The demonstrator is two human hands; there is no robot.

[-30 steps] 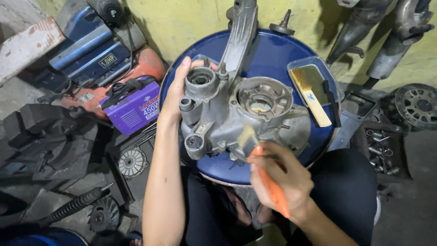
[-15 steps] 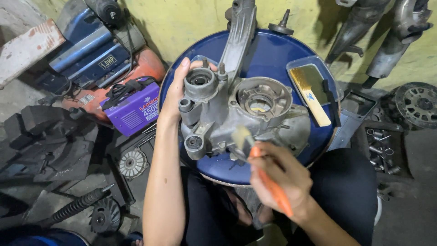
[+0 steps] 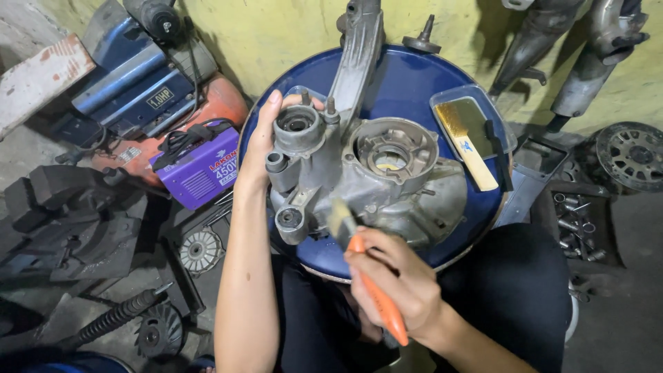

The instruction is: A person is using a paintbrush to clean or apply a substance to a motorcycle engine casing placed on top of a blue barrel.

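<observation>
At about nine o'clock from the blue drum top (image 3: pixel 407 83) sits a purple box-shaped welding unit (image 3: pixel 200 173) with a white-and-red label, and at ten o'clock a blue compressor tank (image 3: pixel 131 83) bears a small white sticker (image 3: pixel 160 98).

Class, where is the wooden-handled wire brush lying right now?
In the head view, the wire brush lies in a clear tray on the blue drum top, right of the engine casing.

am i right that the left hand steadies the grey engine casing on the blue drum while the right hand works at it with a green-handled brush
Not quite: the brush in the right hand has an orange handle, not green, as the head view shows. The rest holds: the left hand steadies the grey engine casing on the blue drum.
</observation>
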